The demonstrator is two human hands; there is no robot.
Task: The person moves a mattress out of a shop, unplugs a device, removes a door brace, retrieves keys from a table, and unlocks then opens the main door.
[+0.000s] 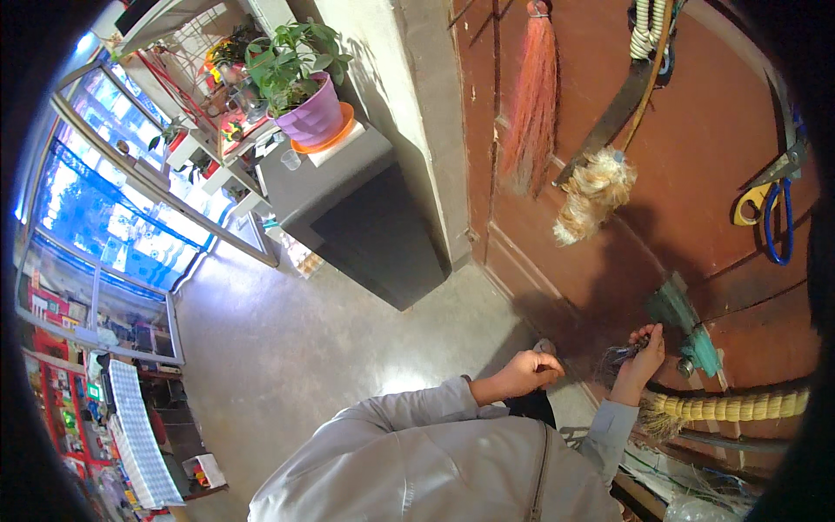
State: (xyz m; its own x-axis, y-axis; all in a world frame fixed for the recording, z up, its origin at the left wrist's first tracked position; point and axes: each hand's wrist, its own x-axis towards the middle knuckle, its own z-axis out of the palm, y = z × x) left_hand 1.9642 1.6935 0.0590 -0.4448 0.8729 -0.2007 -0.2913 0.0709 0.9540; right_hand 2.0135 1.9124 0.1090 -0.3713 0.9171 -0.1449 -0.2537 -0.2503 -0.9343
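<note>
My right hand [642, 363] is shut on a small dark bundle with thin, wiry strands [620, 355]; its exact kind is unclear. The hand is close to a red-brown door [724, 261], beside a green patch [682, 310] and a round metal knob [685, 367]. To the left, in front of my body, my left hand [525, 375] has its fingers curled together. No object shows in it. A straw hand broom [730, 406] with a bound handle is just below my right hand.
On the door hang a pink fibre tassel [531, 98], a fluffy cream duster [597, 192], a dark flat blade [610, 117] and scissors [763, 202]. A potted plant [310, 114] stands on a dark cabinet [365, 196]. Glass-fronted shelves [98, 307] are at left.
</note>
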